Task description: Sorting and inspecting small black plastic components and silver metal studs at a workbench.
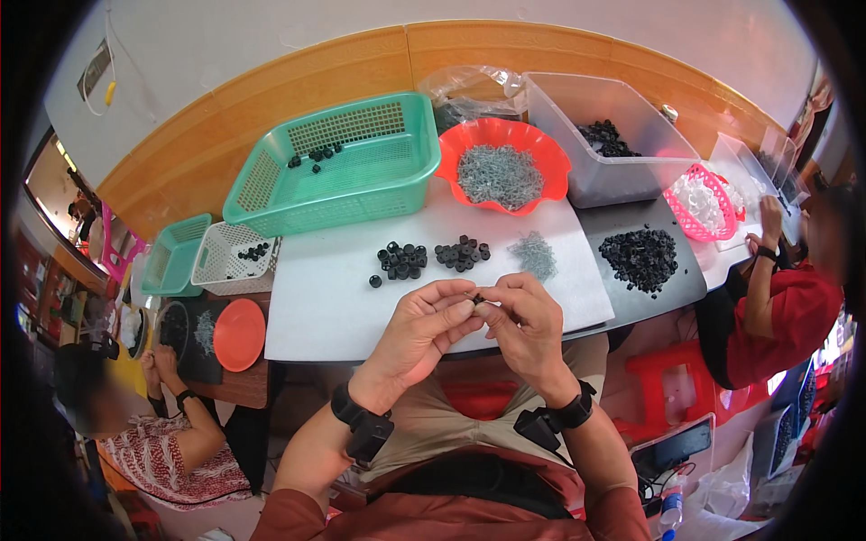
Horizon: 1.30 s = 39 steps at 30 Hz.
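Observation:
Over the near edge of the white sheet [316, 307], my left hand [415, 334] and my right hand [528, 329] meet, fingertips closed. Between them they pinch a small black part [477, 299], mostly covered by the fingers. Just beyond my hands lie a cluster of black round parts [402, 261] and a second cluster of black parts with holes [462, 253]. To the right of these is a small heap of thin silver metal pieces [533, 256], too small to name exactly.
At the back stand a green basket [334, 216], a red bowl [448, 153] of metal pieces and a clear bin [622, 180] with black parts. A black pile [639, 260] lies right. Co-workers sit at left [171, 442] and right [785, 307].

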Each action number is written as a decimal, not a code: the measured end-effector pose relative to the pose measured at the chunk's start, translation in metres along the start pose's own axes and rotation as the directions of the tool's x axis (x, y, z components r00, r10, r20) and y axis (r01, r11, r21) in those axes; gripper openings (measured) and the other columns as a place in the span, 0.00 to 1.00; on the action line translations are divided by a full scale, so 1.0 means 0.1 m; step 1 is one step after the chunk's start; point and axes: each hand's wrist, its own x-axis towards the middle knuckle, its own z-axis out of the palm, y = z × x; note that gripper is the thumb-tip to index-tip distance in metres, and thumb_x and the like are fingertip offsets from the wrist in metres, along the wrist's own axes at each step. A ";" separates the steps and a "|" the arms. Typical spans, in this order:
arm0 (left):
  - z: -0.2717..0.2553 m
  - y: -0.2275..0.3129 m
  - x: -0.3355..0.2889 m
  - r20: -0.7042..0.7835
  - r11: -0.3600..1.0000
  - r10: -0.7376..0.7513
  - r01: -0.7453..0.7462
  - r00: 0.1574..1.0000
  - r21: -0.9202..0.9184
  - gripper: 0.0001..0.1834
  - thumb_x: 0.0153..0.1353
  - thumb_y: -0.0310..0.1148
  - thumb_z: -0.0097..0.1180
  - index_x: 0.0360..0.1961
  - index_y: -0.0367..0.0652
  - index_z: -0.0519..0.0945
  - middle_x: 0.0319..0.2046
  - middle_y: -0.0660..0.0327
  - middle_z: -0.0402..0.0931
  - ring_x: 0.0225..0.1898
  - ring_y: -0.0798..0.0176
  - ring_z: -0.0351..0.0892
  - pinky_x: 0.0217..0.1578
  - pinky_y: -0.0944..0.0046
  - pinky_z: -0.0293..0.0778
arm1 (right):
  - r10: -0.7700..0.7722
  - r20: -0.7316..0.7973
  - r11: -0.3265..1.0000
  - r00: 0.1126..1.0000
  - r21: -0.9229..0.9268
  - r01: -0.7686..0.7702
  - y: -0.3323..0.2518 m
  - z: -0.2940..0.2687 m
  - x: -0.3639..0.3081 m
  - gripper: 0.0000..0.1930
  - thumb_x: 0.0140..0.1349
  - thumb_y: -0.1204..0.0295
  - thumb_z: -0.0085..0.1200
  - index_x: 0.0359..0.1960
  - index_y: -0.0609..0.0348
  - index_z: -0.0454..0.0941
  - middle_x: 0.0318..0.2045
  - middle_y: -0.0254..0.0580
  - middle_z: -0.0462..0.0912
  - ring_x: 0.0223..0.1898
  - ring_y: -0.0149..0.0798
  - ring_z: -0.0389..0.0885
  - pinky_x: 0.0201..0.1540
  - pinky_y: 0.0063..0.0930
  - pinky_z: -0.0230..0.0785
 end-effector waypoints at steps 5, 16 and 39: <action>0.04 -0.07 -0.01 -0.057 0.997 -0.034 0.029 0.998 -0.074 0.12 0.69 0.25 0.58 0.53 0.40 0.80 0.47 0.58 0.82 0.49 0.63 0.84 0.55 0.62 0.82 | -0.072 -0.018 0.993 0.997 -0.090 0.070 0.02 0.00 -0.03 0.10 0.59 0.81 0.66 0.43 0.61 0.84 0.36 0.41 0.79 0.26 0.33 0.79 0.26 0.26 0.72; 0.14 -0.09 -0.07 -0.149 0.996 -0.049 0.037 0.988 -0.081 0.12 0.70 0.27 0.58 0.54 0.41 0.79 0.46 0.62 0.82 0.46 0.67 0.83 0.50 0.64 0.80 | -0.248 0.023 0.931 0.968 -0.270 0.245 0.03 0.00 -0.03 0.14 0.57 0.81 0.66 0.45 0.59 0.82 0.37 0.45 0.78 0.30 0.45 0.83 0.29 0.35 0.76; -0.59 0.42 -0.20 0.012 -0.310 0.632 0.238 0.775 0.920 0.12 0.60 0.32 0.66 0.44 0.41 0.85 0.48 0.58 0.82 0.51 0.49 0.77 0.51 0.55 0.73 | -0.055 -0.034 0.998 0.998 0.018 0.055 0.26 0.00 -0.10 0.08 0.68 0.78 0.59 0.46 0.66 0.76 0.41 0.43 0.73 0.27 0.28 0.74 0.25 0.21 0.77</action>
